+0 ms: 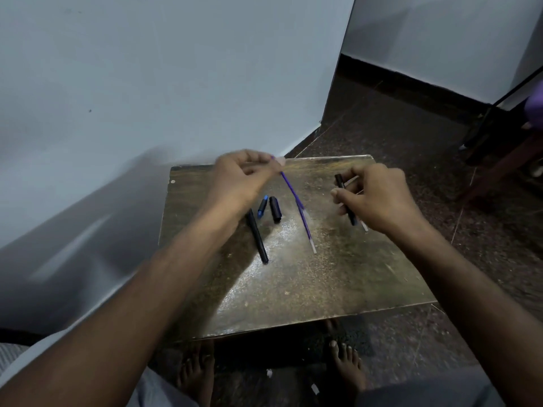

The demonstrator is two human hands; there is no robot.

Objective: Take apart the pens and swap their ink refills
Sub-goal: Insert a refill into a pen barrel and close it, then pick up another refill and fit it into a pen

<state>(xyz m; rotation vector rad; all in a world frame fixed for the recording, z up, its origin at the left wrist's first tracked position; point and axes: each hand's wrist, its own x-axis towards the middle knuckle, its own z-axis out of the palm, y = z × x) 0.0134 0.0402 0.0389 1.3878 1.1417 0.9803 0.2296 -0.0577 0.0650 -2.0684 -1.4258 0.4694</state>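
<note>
Pinching the purple refill (289,190) at its top end, the left hand (241,179) lets it bow, so it is light and whippy; grip nearer the tip. Right hand (373,195) grips a black barrel (345,198), seemingly with another refill, above the table (308,277)

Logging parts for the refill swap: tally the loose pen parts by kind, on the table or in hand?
Thin ink refills: 2, the purple-blue refill pinched by the left hand, and a pale refill in the right hand
Black pen barrels: 2, long barrel on the table, held barrel
Black cap: 1
Small blue piece: 1
Total: 6
</note>
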